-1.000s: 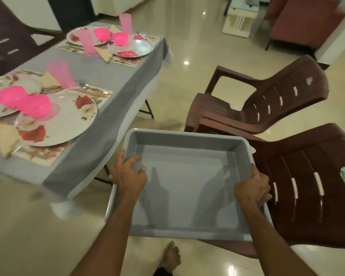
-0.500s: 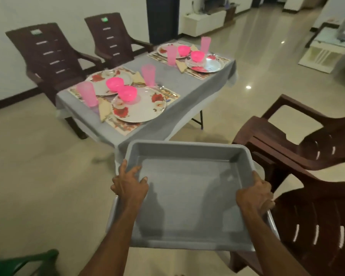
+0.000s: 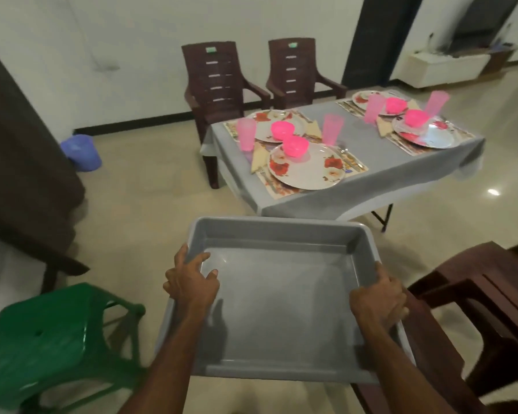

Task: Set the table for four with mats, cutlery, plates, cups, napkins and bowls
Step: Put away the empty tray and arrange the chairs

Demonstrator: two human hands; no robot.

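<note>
Since the earlier frame the view has swung left: the surface (image 3: 326,198) now lies farther off at upper right, and a green stool (image 3: 51,345) has come into view at lower left. The grey tub (image 3: 281,309) stays held out in front of the person.

The left hand (image 3: 192,283) grips the tub's left rim, thumb inside the wall, fingers curled over the edge. The right hand (image 3: 377,297) grips the right rim in the same manner. The tub interior is bare.

Beyond the tub, the surface carries a grey cloth with four place settings. The nearest plate (image 3: 307,165), floral-patterned, lies on a mat (image 3: 281,191) and bears a pink bowl (image 3: 295,145). A folded napkin (image 3: 258,156) lies just beside that plate on its left. A pink cup (image 3: 332,129) stands upright behind it. Cutlery (image 3: 349,159) lies on the mat to the plate's right. The three other settings show matching plates, bowls and cups.

Two brown chairs (image 3: 219,82) stand at the far side of the surface. Another brown chair (image 3: 476,309) stands beside the tub on the right.
</note>
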